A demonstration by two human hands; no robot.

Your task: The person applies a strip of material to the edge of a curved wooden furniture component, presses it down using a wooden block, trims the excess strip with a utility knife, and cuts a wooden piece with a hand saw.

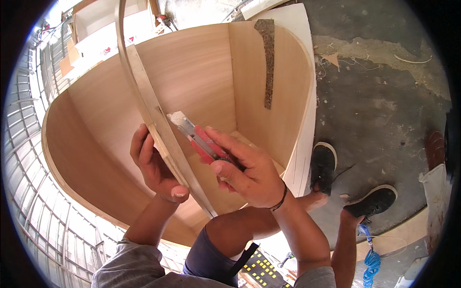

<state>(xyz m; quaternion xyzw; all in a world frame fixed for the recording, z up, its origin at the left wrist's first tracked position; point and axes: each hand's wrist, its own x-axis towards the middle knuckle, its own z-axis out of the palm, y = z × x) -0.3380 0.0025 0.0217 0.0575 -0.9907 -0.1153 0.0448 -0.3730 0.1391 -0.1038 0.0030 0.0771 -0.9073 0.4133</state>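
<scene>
My left hand point(157, 165) is closed around the near part of a long, narrow wooden strip point(136, 89), its thumb along the lower edge. The strip slants across the open wooden box from the top of the view down toward my knee. In my right hand point(253, 173) is a red and grey utility knife point(204, 143), pointing up and left. Pale, whitish material covers its front end, which is close to the strip's side; whether they touch I cannot tell. The pale wooden box point(192, 62) lies beneath both hands.
A dark brown, speckled strip point(269, 62) lies against the box's right panel. My legs and dark shoes point(372, 201) are at the right on the grey floor point(370, 120). A coiled blue hose point(371, 266) is at the lower right. Metal bars point(29, 168) line the left side.
</scene>
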